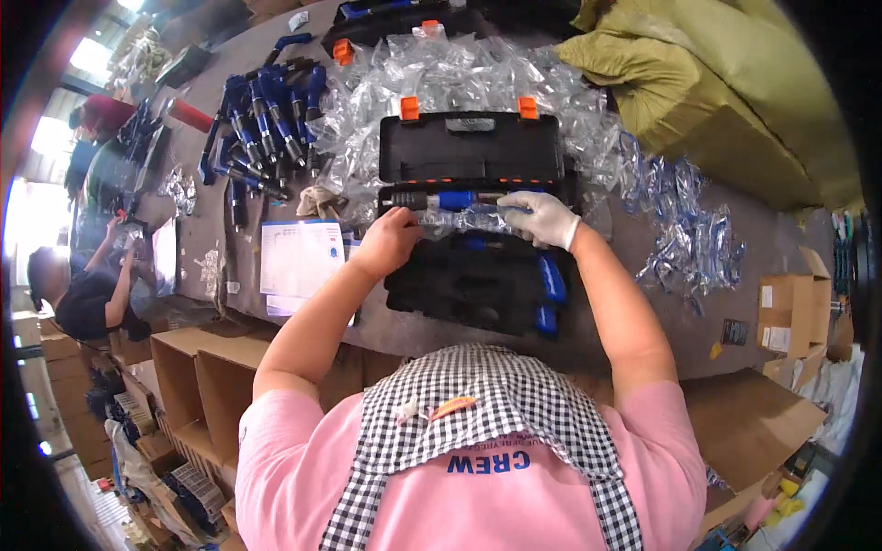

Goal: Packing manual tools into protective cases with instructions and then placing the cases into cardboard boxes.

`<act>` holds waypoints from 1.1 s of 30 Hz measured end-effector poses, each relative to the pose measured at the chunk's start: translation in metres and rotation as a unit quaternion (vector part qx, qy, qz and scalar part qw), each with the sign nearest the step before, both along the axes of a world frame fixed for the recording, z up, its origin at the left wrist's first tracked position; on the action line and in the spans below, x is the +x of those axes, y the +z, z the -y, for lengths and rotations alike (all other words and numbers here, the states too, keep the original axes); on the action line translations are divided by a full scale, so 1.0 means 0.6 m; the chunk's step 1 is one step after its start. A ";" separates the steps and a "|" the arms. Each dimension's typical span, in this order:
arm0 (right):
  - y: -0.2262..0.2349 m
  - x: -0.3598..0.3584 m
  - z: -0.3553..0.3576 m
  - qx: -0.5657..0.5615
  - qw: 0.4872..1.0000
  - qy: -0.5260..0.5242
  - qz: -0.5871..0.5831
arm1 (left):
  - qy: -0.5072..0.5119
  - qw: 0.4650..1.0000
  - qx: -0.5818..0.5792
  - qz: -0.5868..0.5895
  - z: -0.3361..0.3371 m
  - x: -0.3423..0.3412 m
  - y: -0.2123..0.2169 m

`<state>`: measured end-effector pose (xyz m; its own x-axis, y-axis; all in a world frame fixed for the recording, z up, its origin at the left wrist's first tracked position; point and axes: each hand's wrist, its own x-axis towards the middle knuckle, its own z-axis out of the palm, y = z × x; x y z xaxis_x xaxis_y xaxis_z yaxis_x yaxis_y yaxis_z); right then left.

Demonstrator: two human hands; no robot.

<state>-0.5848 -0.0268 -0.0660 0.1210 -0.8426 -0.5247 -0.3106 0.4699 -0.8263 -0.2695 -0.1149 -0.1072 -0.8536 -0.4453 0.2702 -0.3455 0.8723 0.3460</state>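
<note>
An open black tool case (470, 147) with orange latches lies in front of me, its lid tipped back. In its tray sits a blue and black tool with a silver collar (450, 199), lying lengthwise. My left hand (390, 243), bare, has its fingers closed at the left end of a clear plastic bag (464, 220). At the bag's right end my right hand (542, 220), in a white glove, pinches it beside the tool. Closer to me is another black case part (450, 285), with a blue tool handle (551, 280) at its right.
Several blue and black tools (266, 110) are heaped at the left, near printed sheets (301, 262). Clear plastic bags (588, 119) pile behind the case; blue-tinted packets (689, 230) lie right. Cardboard boxes (216, 367) stand below the table edge. Another person (83, 294) works at far left.
</note>
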 end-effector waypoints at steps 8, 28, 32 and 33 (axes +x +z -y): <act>-0.011 0.012 0.021 -0.316 0.846 0.228 -0.363 | 0.048 0.959 -0.001 0.279 -0.024 -0.021 0.058; -0.059 0.029 -0.052 -0.341 0.785 0.211 -0.472 | 0.127 0.961 0.158 0.188 -0.057 -0.123 0.002; -0.045 0.062 -0.049 -0.287 0.815 0.209 -0.458 | 0.103 0.966 0.234 -0.036 -0.088 -0.050 -0.003; -0.040 0.065 -0.051 -0.295 0.821 0.190 -0.450 | 0.094 0.960 0.239 -0.117 -0.091 -0.020 0.014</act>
